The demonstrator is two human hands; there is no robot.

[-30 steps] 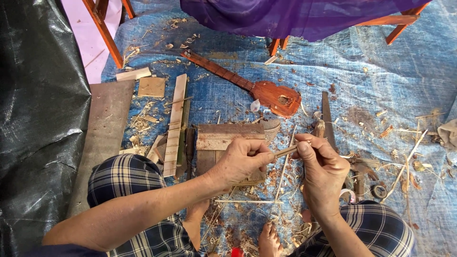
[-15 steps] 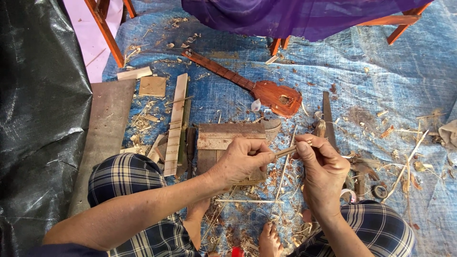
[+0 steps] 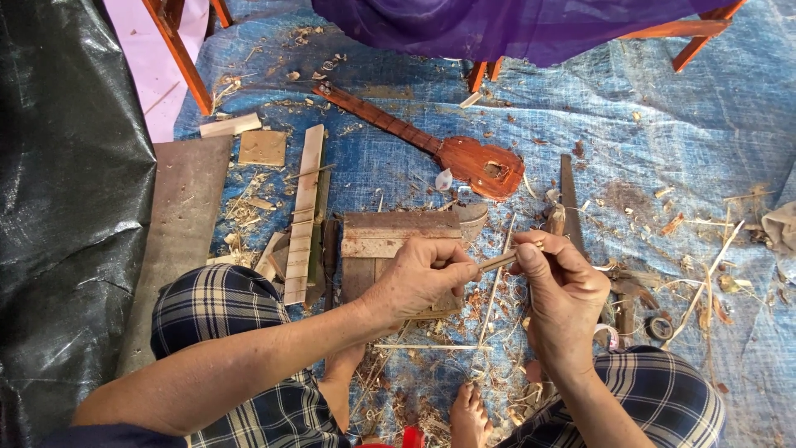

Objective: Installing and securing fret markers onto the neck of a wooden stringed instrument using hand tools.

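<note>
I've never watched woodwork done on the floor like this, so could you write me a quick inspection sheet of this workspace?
Surface: blue tarp on the floor, strewn with wood shavings.
Job's things: thin wooden stick held between both hands; small red-brown stringed instrument body lies beyond.
Clutter: pale wooden slat, flat wooden block, grey board, long blade-like tool, loose splinters.
Grippers: left hand and right hand each pinch the stick.
Cables: nothing seen.
Surroundings: black plastic sheet at left, purple cloth over orange-red wooden legs at top.
</note>
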